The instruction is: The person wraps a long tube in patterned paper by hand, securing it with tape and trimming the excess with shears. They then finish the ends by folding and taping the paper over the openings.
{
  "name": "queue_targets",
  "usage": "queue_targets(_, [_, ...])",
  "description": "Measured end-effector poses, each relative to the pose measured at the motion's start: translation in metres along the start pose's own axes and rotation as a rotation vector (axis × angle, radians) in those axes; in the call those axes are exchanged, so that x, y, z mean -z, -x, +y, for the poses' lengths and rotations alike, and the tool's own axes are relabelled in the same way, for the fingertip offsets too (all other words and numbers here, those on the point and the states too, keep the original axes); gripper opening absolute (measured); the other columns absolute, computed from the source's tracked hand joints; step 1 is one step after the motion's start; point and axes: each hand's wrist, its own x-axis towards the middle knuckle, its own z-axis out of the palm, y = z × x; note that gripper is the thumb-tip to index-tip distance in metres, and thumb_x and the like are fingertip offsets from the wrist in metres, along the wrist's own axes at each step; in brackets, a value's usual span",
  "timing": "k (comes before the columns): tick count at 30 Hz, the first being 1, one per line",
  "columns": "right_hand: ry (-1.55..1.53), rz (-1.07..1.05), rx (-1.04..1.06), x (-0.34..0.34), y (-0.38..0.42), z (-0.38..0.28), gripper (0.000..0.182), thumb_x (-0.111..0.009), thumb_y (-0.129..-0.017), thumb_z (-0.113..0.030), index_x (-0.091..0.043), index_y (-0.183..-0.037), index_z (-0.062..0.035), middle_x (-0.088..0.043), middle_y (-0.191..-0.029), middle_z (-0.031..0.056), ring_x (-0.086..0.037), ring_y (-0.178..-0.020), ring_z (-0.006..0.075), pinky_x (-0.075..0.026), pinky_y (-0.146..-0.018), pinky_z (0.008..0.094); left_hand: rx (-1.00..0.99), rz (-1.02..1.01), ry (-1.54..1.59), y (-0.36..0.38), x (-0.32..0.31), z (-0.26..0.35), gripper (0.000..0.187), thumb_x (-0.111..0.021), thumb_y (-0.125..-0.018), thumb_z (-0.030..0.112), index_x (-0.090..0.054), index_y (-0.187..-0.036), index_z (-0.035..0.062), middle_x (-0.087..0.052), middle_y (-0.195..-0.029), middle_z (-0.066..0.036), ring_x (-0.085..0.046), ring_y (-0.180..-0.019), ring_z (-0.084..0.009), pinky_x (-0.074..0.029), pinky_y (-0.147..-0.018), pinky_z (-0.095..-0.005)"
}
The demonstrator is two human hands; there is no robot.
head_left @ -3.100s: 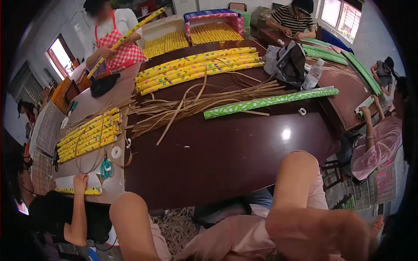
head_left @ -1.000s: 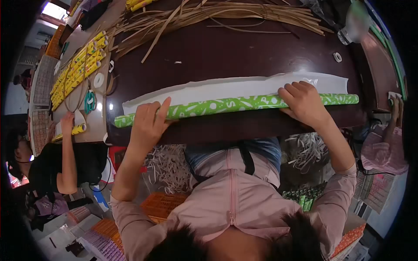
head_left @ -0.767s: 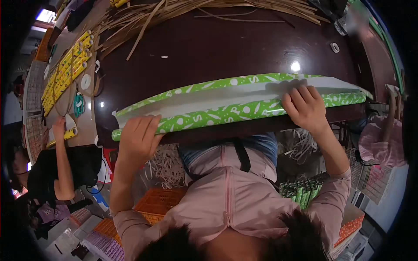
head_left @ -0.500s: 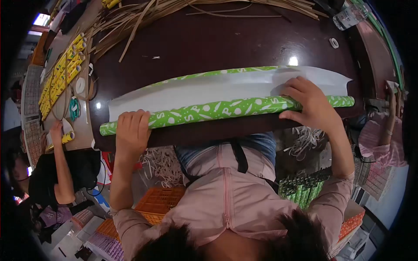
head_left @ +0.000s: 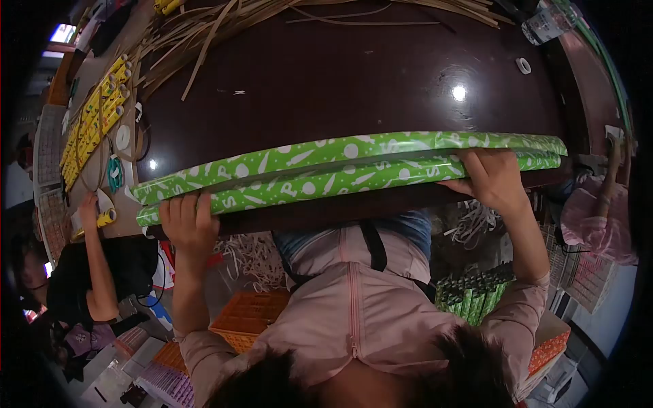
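A long roll of green wrapping paper (head_left: 333,181) with white letters and shapes lies along the near edge of the dark table (head_left: 326,81). Behind it, the paper's loose part curls up as a second green band. My left hand (head_left: 187,221) is closed over the roll near its left end. Toward the right end, my right hand (head_left: 495,177) grips the roll from above, its thumb on the near side. The fingertips of both hands are partly hidden behind the paper.
Brown strips (head_left: 197,41) lie across the far side. A tape roll (head_left: 522,66) and a clear bottle (head_left: 547,24) stand at the far right. Yellow rolls (head_left: 95,122) and teal scissors (head_left: 115,173) lie at left. Co-workers sit at both sides. An orange crate (head_left: 248,316) is below.
The white inside of the paper was spread out; now the loose part is curled up, showing green. Both hands have shifted slightly, the left one leftward and down, the right one a little downward.
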Motion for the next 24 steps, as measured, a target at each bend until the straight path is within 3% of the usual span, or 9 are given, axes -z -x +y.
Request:
queue_targets(2, [0.161,0.096,0.042,-0.005,0.007,0.000,0.040,-0.076,-0.077,-0.038,-0.065,-0.095,-0.0052,-0.063,-0.079,0.0057,-0.063,-0.068,0.0205,-0.052,-0.055,0.0327,0.054,-0.202,-0.057,-0.012,0.005,0.005,0.038,-0.067,-0.073,0.001,-0.055,-0.109,0.0036,-0.058,-0.089,-0.011,-0.058,-0.078,-0.0278,-0.047,-0.075,-0.0445])
queue_targets(6, [0.181,0.115,0.043,-0.007,0.007,-0.001,0.039,-0.075,-0.078,-0.039,-0.065,-0.096,-0.0060,-0.064,-0.080,0.0054,-0.064,-0.070,0.0204,-0.052,-0.057,0.0333,-0.017,-0.319,-0.049,-0.029,0.015,0.010,0.036,-0.069,-0.073,0.006,-0.060,-0.107,0.0031,-0.056,-0.087,-0.011,-0.056,-0.078,-0.0277,-0.047,-0.076,-0.0431])
queue_targets(8, [0.232,0.157,0.066,-0.010,0.009,0.001,0.037,-0.073,-0.080,-0.039,-0.065,-0.097,-0.0068,-0.064,-0.083,0.0050,-0.064,-0.071,0.0216,-0.052,-0.059,0.0346,0.021,-0.434,0.099,-0.035,0.023,0.011,0.036,-0.071,-0.074,0.009,-0.062,-0.108,0.0009,-0.058,-0.092,-0.012,-0.057,-0.083,-0.0286,-0.047,-0.077,-0.0424])
queue_targets(15, [0.396,0.226,0.090,-0.019,0.018,0.005,0.032,-0.070,-0.081,-0.038,-0.063,-0.097,-0.0108,-0.064,-0.091,0.0057,-0.064,-0.077,0.0228,-0.052,-0.065,0.0366,0.053,-0.479,0.335,-0.035,0.021,0.009,0.041,-0.070,-0.075,0.007,-0.058,-0.113,-0.0027,-0.060,-0.106,-0.015,-0.058,-0.089,-0.0318,-0.046,-0.081,-0.0426])
queue_targets(17, [0.341,0.142,0.024,-0.019,0.018,0.002,0.031,-0.071,-0.080,-0.035,-0.063,-0.097,-0.0106,-0.064,-0.092,0.0054,-0.064,-0.082,0.0249,-0.051,-0.071,0.0390,0.112,-0.503,0.369,-0.031,0.022,0.007,0.048,-0.077,-0.071,0.004,-0.058,-0.116,0.0043,-0.059,-0.108,-0.016,-0.058,-0.095,-0.0337,-0.047,-0.080,-0.0436])
queue_targets(20, [0.020,-0.051,-0.074,-0.005,-0.003,0.003,0.038,-0.074,-0.076,-0.037,-0.062,-0.097,-0.0063,-0.064,-0.096,0.0082,-0.063,-0.085,0.0301,-0.049,-0.078,0.0419,0.044,-0.473,0.298,-0.020,0.016,0.006,0.054,-0.077,-0.068,0.004,-0.058,-0.118,0.0069,-0.060,-0.107,-0.015,-0.059,-0.092,-0.0322,-0.048,-0.079,-0.0443])
queue_targets(24, [-0.246,-0.111,-0.020,0.004,-0.013,0.014,0.050,-0.075,-0.074,-0.045,-0.064,-0.103,-0.0052,-0.065,-0.093,0.0093,-0.064,-0.082,0.0290,-0.051,-0.072,0.0405,-0.016,-0.420,0.143,0.001,0.004,0.005,0.059,-0.076,-0.066,0.007,-0.056,-0.122,0.0096,-0.061,-0.100,-0.013,-0.060,-0.081,-0.0311,-0.050,-0.072,-0.0440])
